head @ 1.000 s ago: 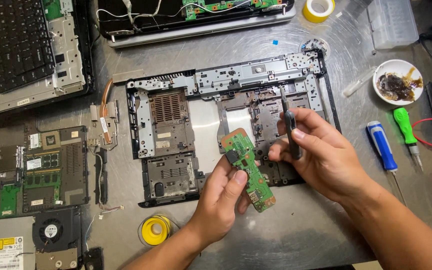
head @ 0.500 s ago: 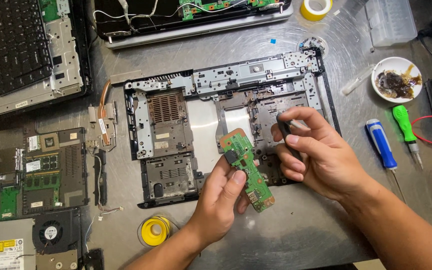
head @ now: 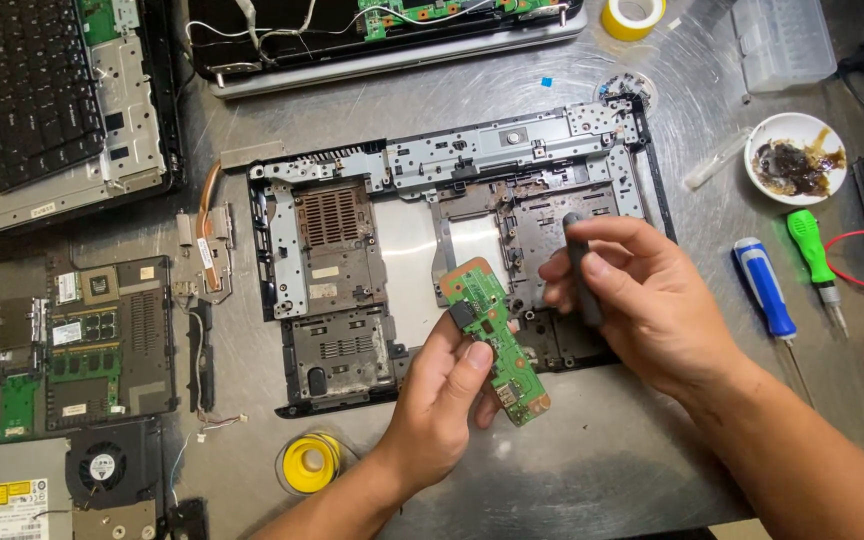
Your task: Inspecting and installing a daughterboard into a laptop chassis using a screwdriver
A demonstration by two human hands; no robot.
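Your left hand pinches the green circuit board by its edge, above the laptop chassis. Your right hand, just beside it, grips a dark tool. Risk: a tool slip gouges components; a thin pinch may drop the board.

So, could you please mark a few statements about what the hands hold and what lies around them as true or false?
1. The left hand holds a small green circuit board. True.
2. The right hand is empty. False: it grips a dark tool handle.
3. Two screwdrivers, a blue screwdriver and a green screwdriver, lie to the right of the laptop base. True.
4. The white dish is clean. False: it holds dark brown residue.
5. The yellow spool lies inside the laptop base. False: it lies on the table, in front of it.
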